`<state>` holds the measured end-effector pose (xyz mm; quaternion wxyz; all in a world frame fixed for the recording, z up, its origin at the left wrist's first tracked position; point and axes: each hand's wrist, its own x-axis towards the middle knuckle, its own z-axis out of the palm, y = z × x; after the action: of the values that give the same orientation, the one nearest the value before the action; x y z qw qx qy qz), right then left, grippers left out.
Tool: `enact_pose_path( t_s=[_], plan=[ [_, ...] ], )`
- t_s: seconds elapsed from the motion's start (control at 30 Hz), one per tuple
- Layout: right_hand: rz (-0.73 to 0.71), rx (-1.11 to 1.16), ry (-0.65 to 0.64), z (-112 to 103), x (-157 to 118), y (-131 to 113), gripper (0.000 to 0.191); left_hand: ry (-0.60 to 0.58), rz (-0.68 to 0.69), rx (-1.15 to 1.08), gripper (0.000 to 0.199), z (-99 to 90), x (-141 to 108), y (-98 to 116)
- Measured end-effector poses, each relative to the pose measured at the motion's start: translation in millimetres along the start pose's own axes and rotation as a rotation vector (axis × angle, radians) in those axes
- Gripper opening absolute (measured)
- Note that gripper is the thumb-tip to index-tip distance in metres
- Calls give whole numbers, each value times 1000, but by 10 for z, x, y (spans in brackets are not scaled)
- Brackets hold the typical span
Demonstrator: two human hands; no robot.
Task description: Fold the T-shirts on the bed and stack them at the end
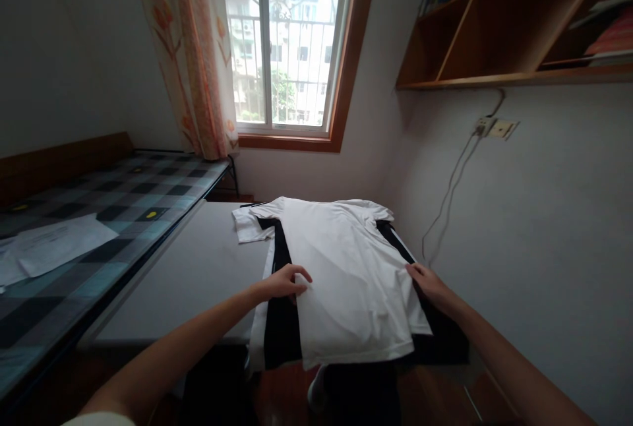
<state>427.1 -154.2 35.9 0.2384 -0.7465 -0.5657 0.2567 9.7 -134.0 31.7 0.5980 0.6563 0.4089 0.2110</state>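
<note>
A white T-shirt (346, 281) lies spread flat, its sleeves toward the window and its hem toward me. Beneath it a black garment (281, 320) shows along both sides, and more white cloth (252, 225) sticks out at the upper left. My left hand (284, 282) rests at the T-shirt's left edge, thumb and forefinger apart, its other fingers partly hidden. On the opposite side my right hand (431, 286) pinches the T-shirt's right edge between thumb and fingers.
The clothes lie on a light grey table (198, 281). To its left stands a bed with a checked cover (163, 182) and papers (59, 244). A wall with a socket (494, 128) and hanging cable (450, 188) borders the right, below a wooden shelf (494, 80).
</note>
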Motion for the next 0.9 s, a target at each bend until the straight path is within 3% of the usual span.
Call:
enact_pose_path(
  t_s=[0.07,0.17,0.3,0.37,0.47,0.57,0.73,0.83,0.9],
  plan=[
    [83,216,-68,-6,-72,-1,39,47,15,-177,44,-11,-82,-15],
    [163,363,-175,-48,-193,18,43,172,22,-404,48,0,-163,-76],
    [112,301,-264,-151,-308,47,80,211,7,-343,81,156,-197,-156],
    [53,213,-264,-218,-343,57,89,175,-1,-239,89,238,-211,-135],
    [-19,120,-295,-325,-385,103,96,31,-59,-155,68,246,-264,-16],
    [-118,32,-289,-415,-421,230,98,-66,-94,-149,51,85,-368,89],
    [-155,-58,-384,-463,-480,515,109,-91,-207,-132,55,-191,-573,-32],
    [-153,-65,-424,-450,-527,611,112,-80,-251,-108,56,-190,-661,-125],
    [-150,-119,-382,-445,-554,633,111,-78,-239,-139,55,-158,-698,-132]
  ],
)
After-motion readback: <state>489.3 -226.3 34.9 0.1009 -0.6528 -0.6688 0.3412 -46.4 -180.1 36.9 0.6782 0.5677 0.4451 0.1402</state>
